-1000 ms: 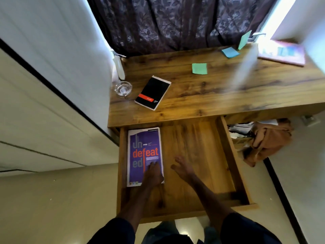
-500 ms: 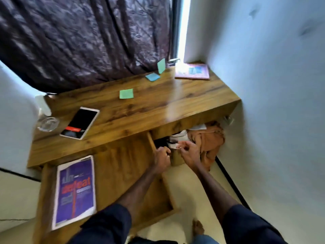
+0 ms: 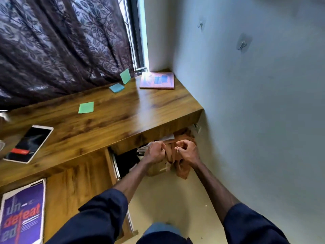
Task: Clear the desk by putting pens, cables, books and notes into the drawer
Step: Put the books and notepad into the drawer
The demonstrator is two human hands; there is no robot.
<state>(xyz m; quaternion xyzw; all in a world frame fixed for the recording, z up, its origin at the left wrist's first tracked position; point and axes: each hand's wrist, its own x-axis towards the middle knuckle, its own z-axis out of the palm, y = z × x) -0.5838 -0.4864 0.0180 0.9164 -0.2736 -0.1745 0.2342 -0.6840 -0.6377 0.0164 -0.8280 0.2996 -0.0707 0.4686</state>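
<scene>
The wooden drawer [image 3: 73, 182] stands pulled out at the lower left, with a purple book [image 3: 22, 213] lying flat in it. On the desk [image 3: 126, 120] lie a black notebook [image 3: 29, 143], a green sticky note [image 3: 86, 107], a blue note [image 3: 116, 88], a second green note [image 3: 125, 76] leaning against the curtain, and a pink book [image 3: 157, 80]. Both hands are under the desk's right end, right of the drawer. My left hand [image 3: 155, 153] and my right hand [image 3: 187, 150] are fisted on folds of a brown cloth [image 3: 182, 170].
White papers [image 3: 167, 137] stick out under the desk behind the cloth, above a dark gap [image 3: 126, 161] beside the drawer rail. A grey wall with two hooks [image 3: 242, 45] closes the right side. A dark curtain [image 3: 61, 50] hangs behind the desk.
My hands left the purple book in the drawer, swung right under the desk's end and closed on the brown cloth. The view turned right with them.
</scene>
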